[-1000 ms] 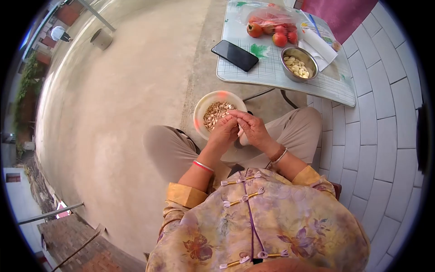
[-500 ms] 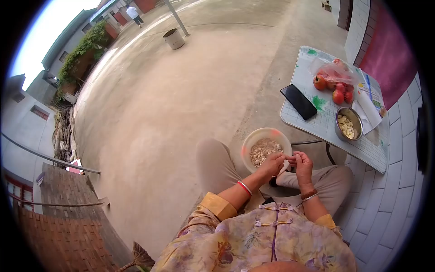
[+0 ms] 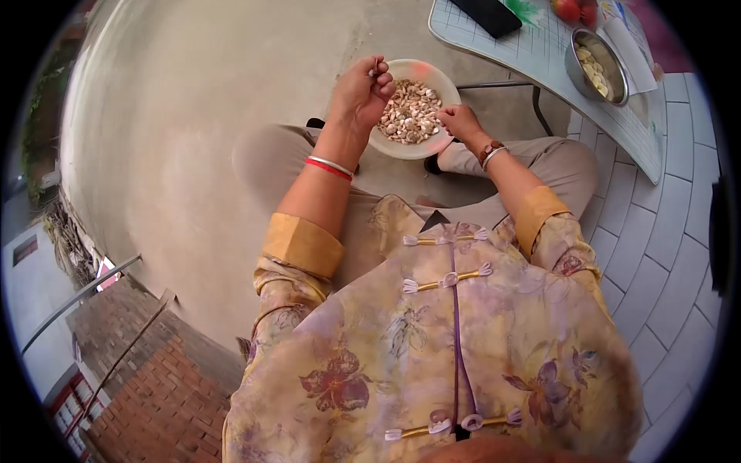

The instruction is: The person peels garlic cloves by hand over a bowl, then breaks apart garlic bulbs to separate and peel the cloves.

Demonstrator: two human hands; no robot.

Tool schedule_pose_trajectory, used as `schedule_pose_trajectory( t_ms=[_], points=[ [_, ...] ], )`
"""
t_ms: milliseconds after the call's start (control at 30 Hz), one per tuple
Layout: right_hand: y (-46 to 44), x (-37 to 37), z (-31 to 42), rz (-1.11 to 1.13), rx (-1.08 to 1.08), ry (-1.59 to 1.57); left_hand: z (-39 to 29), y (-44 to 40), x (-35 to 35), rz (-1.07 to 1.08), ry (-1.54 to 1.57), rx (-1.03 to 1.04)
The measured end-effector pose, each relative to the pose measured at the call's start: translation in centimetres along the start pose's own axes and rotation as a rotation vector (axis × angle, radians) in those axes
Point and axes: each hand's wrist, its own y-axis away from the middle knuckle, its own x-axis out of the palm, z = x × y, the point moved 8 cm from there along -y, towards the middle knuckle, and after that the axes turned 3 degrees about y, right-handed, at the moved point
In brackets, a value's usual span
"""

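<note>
A pale plastic bowl [image 3: 450,92] with pinkish patches stands between my legs. In it lie many cloves [image 3: 411,114] that look like unpeeled garlic. My left hand [image 3: 361,94] is raised over the bowl's left rim, its fingers curled into a pinch; whatever they hold is too small to name. At the right rim is my right hand [image 3: 461,123], fingertips pressed together above the cloves, their contents hidden. A steel bowl [image 3: 579,73] of pale peeled cloves [image 3: 594,73] sits on the table to the right.
The small folding table [image 3: 494,58] has a black phone [image 3: 490,15], red fruit [image 3: 567,9] and white paper [image 3: 629,54] on it. Its metal leg [image 3: 538,108] stands near my right knee. A tiled wall [image 3: 671,208] borders my right side.
My hands, together at the bowl's near right edge before, have parted: the left went up and left, the right stays by the rim. The view has tilted downward.
</note>
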Motion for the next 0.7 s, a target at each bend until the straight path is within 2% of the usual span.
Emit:
schedule_pose_trajectory(
  t_ms=[67, 167, 300, 367, 700],
  points=[
    [-1.2, 1.1, -1.6, 0.015, -0.013, 0.087, 0.3, 0.2, 0.4, 0.022, 0.009, -0.012],
    [-2.5, 2.9, -5.1, 0.052, 0.105, -0.134, 0.2, 0.3, 0.4, 0.05, -0.006, -0.013],
    [-3.6, 3.9, -8.5, 0.088, 0.173, -0.139, 0.0, 0.9, 0.3, 0.057, 0.025, -0.004],
    [-4.3, 3.7, -8.8, 0.005, 0.007, 0.0, 0.4, 0.7, -0.4, 0.051, 0.04, -0.021],
    [-3.9, 3.2, -8.3, 0.045, 0.131, -0.35, 0.7, 1.0, 0.1, 0.109, 0.045, -0.041]
  ],
)
